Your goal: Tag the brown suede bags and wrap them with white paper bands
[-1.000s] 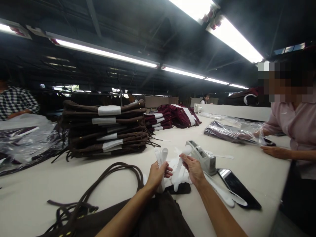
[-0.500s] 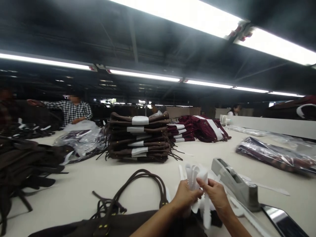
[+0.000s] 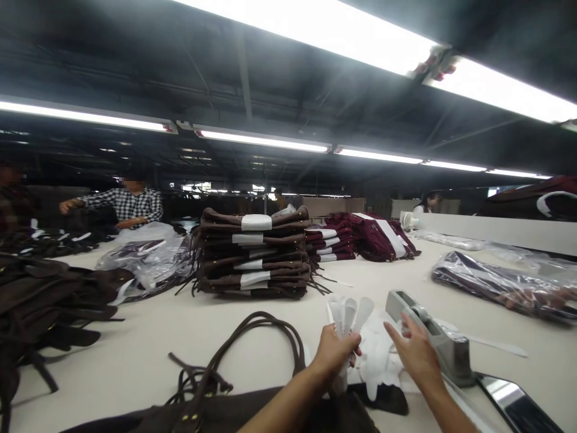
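Note:
My left hand (image 3: 336, 352) is closed around several white strips (image 3: 349, 313) whose rounded ends fan out above the fingers. To its right, my right hand (image 3: 415, 349) has its fingers apart and holds nothing, close beside a grey tape dispenser (image 3: 435, 340). More loose white strips (image 3: 376, 361) lie in a heap on the table between the two hands. Below my arms lies a dark brown bag (image 3: 243, 406), with its looped handles (image 3: 256, 319) standing up and its thin ties at the left.
A stack of brown bags (image 3: 252, 252) with white bands stands mid-table, maroon bags (image 3: 374, 234) behind it. Plastic-wrapped bags (image 3: 500, 285) lie right, a phone (image 3: 518, 400) front right. Dark bags (image 3: 49, 307) and a plastic-covered pile (image 3: 148, 258) fill the left. A person in checks (image 3: 135, 201) stands beyond.
My right hand has let go of the white strips and moved right, its fingers opening. The left hand keeps its strips, which now fan out. Loose strips show between the hands.

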Motion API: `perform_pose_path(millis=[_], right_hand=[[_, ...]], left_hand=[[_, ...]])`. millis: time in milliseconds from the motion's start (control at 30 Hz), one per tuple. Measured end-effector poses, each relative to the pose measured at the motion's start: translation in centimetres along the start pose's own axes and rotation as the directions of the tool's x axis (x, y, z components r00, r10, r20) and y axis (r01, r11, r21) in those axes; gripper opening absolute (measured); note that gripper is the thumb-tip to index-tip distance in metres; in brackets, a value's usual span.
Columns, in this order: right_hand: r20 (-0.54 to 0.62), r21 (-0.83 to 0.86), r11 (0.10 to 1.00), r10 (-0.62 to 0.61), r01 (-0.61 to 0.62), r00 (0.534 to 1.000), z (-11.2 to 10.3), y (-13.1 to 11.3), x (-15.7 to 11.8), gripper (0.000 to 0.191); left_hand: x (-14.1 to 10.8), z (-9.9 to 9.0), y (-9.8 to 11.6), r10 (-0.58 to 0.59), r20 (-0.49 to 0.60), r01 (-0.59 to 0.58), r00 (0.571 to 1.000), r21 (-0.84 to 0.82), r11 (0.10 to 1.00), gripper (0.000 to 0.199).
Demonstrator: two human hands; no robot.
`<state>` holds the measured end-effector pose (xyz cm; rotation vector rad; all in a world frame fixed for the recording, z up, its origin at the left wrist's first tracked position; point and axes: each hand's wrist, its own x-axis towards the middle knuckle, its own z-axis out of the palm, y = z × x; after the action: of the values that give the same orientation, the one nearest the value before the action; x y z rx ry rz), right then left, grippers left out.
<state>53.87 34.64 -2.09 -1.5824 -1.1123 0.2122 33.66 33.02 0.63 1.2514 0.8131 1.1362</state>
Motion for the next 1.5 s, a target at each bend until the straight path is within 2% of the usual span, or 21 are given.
perform_pose_path(millis=[33,67,133,233,333,433,500,567,667,733,800,833,867,900,967,1033,1133,1367,1500], right_hand=[[0.071,0.12,0.993,0.003,-0.011,0.997,0.4,-0.8,-0.6,0.064],[0.188,0.254,0.966,0.001,-0.05,0.982,0.8,-1.5,-1.3,0.06],[0.39,0.456,0.873,-0.023,-0.171,0.92,1.7,-3.0,-2.8,0.044],[0.451,0.565,0.775,-0.002,-0.284,0.892,2.2,-4.3,-4.2,0.036],[0.495,0.606,0.705,0.029,-0.369,0.869,1.5,-5.0,-4.5,0.04],[0.578,0.628,0.68,-0.082,-0.378,0.812,0.8,-5.6,-4.5,0.044],[0.572,0.6,0.74,-0.131,-0.304,0.81,0.8,-5.5,-4.6,0.04],[0.498,0.54,0.813,-0.1,-0.218,0.862,1.2,-4.8,-4.4,0.039],[0.36,0.407,0.893,0.036,-0.192,0.932,1.4,-2.9,-3.1,0.045],[0.21,0.238,0.959,0.106,-0.156,0.972,0.9,-1.8,-2.0,0.042],[0.046,0.077,0.994,0.075,-0.078,0.996,0.3,-1.6,-1.4,0.044],[0.02,0.069,0.996,0.048,-0.05,0.999,0.0,-1.8,-1.4,0.048],[0.045,0.125,0.991,0.036,-0.041,0.998,0.0,-2.3,-1.6,0.05],[0.122,0.23,0.971,0.033,-0.06,0.992,0.0,-2.9,-2.0,0.051],[0.316,0.437,0.885,0.017,-0.161,0.948,0.5,-4.1,-3.0,0.048],[0.405,0.535,0.815,-0.016,-0.223,0.914,1.0,-5.1,-4.0,0.044],[0.363,0.545,0.823,-0.056,-0.163,0.93,1.3,-5.5,-4.7,0.044],[0.314,0.465,0.885,-0.137,-0.027,0.94,1.5,-4.9,-4.4,0.05],[0.333,0.417,0.908,-0.118,-0.034,0.935,2.2,-4.4,-4.3,0.054]], left_hand=[[-0.1,0.1,0.0,-0.004,0.007,0.004,1.0,0.005,1.0,0.016],[-0.2,0.2,-0.1,-0.007,0.02,0.007,1.0,0.011,1.0,0.016],[-0.3,0.3,-0.2,-0.004,0.062,0.002,0.998,0.025,1.0,0.019],[-0.2,0.5,-0.5,0.005,0.115,-0.009,0.993,0.035,0.999,0.025],[0.0,0.4,-0.7,-0.001,0.077,-0.001,0.997,0.02,1.0,0.034],[0.1,0.1,-0.7,0.009,0.032,-0.009,0.999,0.023,1.0,0.038],[0.2,0.1,-0.7,0.017,0.032,-0.018,0.999,0.033,0.999,0.04],[0.2,0.1,-0.8,0.007,0.052,-0.01,0.999,0.047,0.999,0.043],[0.2,0.1,-1.0,-0.014,0.072,0.01,0.997,0.057,0.998,0.048],[0.2,0.1,-1.1,-0.021,0.083,0.017,0.996,0.051,0.999,0.05],[0.2,0.1,-1.1,-0.029,0.106,0.025,0.994,0.039,0.999,0.051],[0.3,0.0,-1.0,-0.035,0.122,0.031,0.992,0.035,0.999,0.052],[0.2,0.0,-0.9,-0.041,0.139,0.036,0.989,0.034,0.999,0.052],[0.2,0.0,-0.9,-0.044,0.159,0.039,0.986,0.035,0.999,0.052],[0.1,0.1,-0.7,-0.042,0.214,0.033,0.976,0.048,0.998,0.053],[0.0,0.2,-0.6,-0.034,0.269,0.018,0.963,0.064,0.998,0.054],[-0.1,0.3,-0.7,-0.019,0.285,0.003,0.958,0.059,0.998,0.056],[0.3,0.0,-1.2,-0.014,0.202,0.012,0.979,0.012,1.0,0.064],[0.6,0.0,-1.6,-0.033,0.144,0.032,0.989,0.011,0.999,0.063]])
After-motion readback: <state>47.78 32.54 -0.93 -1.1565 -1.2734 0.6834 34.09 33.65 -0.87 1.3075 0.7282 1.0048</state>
